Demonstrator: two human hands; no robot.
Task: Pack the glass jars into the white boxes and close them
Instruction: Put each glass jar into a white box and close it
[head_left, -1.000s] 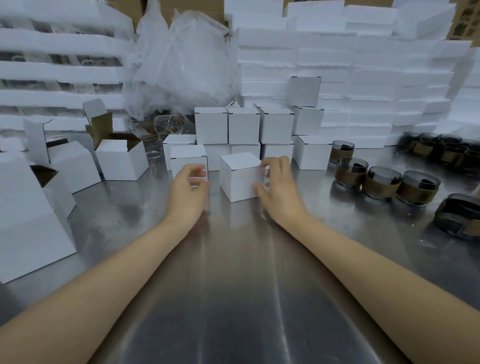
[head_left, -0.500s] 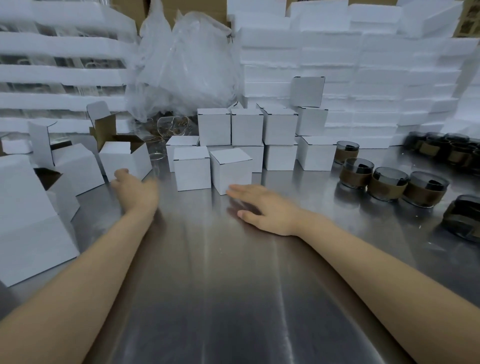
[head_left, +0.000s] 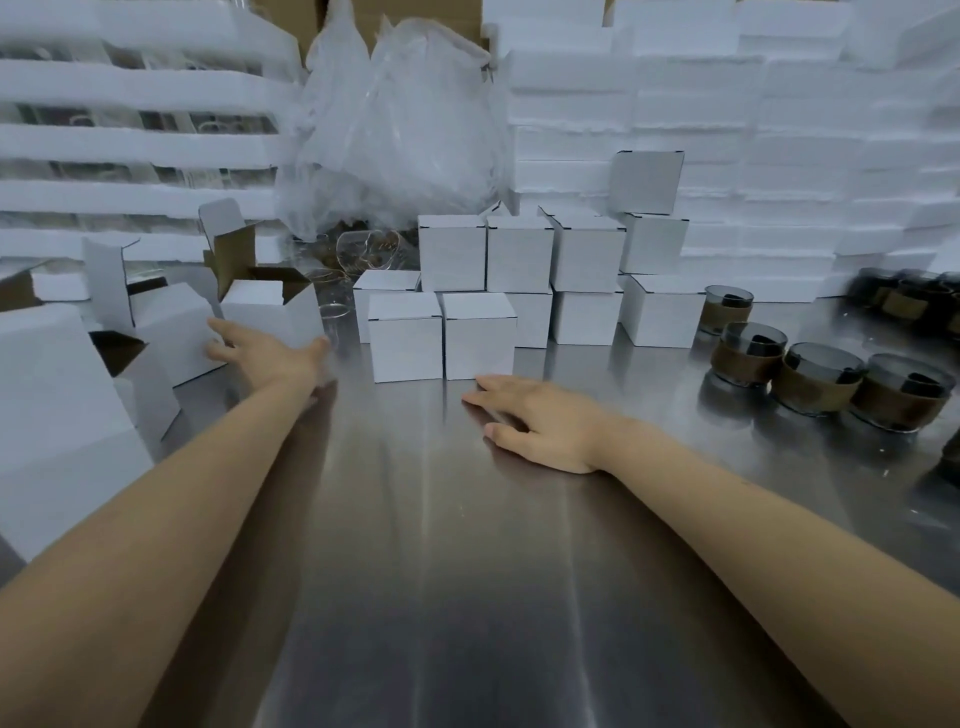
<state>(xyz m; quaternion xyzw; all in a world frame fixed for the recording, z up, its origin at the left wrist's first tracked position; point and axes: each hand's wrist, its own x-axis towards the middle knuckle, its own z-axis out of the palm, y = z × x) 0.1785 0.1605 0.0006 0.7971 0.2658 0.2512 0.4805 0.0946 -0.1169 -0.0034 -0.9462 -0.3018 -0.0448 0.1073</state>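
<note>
Reaching forward over a brushed steel desk (head_left: 467, 597), two bare forearms frame a broad run of reflective metal that stretches from the near edge of the view to the boxes. The left hand (head_left: 265, 356) is released, fingers spread, at the lower front of an open white box (head_left: 270, 314) whose brown-lined flaps stand up; whether it touches the card cannot be told. The right hand (head_left: 540, 421) lies flat and relaxed, palm down on the desk, grasping nothing, fingertips just short of the front pair of closed white boxes (head_left: 405, 338). Eleven closed boxes can be counted, cube-shaped and of matt card, stacked in three tiers at the middle back. At least three more unclosed boxes (head_left: 171, 332) crowd the left edge, tilted against each other, leaving little room there. The glass jars (head_left: 815, 376) stand along the right side, well apart from both hands: four sharp ones, short and round, of smoky glass with a brown band round each and something dark inside; more sit blurred in the far right corner. A clear glass (head_left: 332, 312) stands just beside the open box. Behind, a crumpled clear plastic bag (head_left: 395, 119) rises in front of stacked white foam slabs (head_left: 753, 104) that close off the back edge.
</note>
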